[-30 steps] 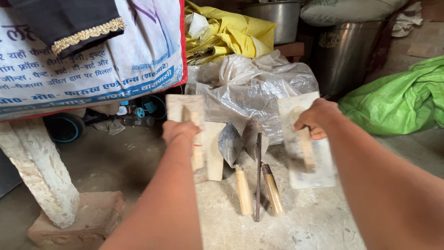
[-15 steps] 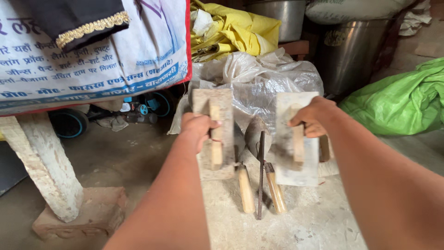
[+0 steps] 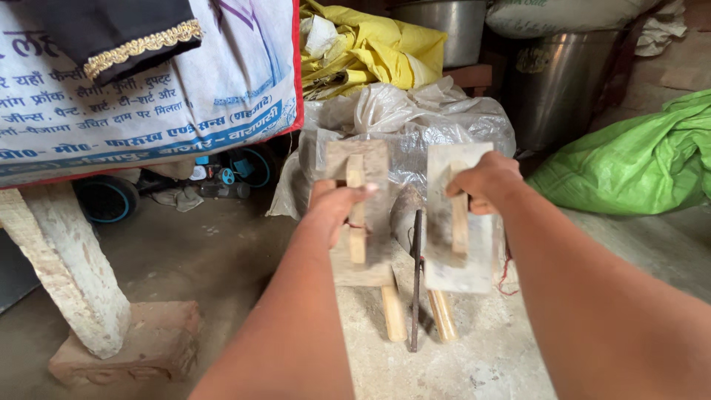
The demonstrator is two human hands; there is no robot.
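- A printed banner [image 3: 148, 89] hung far to the left of both hands, with a dark gold-trimmed cloth [image 3: 111, 30] draped over its top edge; below it a whitewashed post [image 3: 63, 267] stood on a brick [image 3: 141, 344], well clear of the arms.
- Open concrete floor [image 3: 215, 259] lay between that post and the left forearm.
- The left hand [image 3: 337, 211] was closed around the wooden handle of the left float [image 3: 359, 211], fingers wrapped fully round it, the board held upright facing the camera.
- Just right of those fingers, in the narrow gap between the two boards, a trowel [image 3: 415, 281] and two wooden handles [image 3: 392, 311] lay on the ground below.
- The right hand [image 3: 485, 181] gripped the handle of the right float [image 3: 459, 222] the same way, fingers curled shut; the boards' inner edges stood near each other, not touching.
- Beyond the fingers sat a clear plastic bag [image 3: 415, 122]; far right lay a green sack [image 3: 637, 163].
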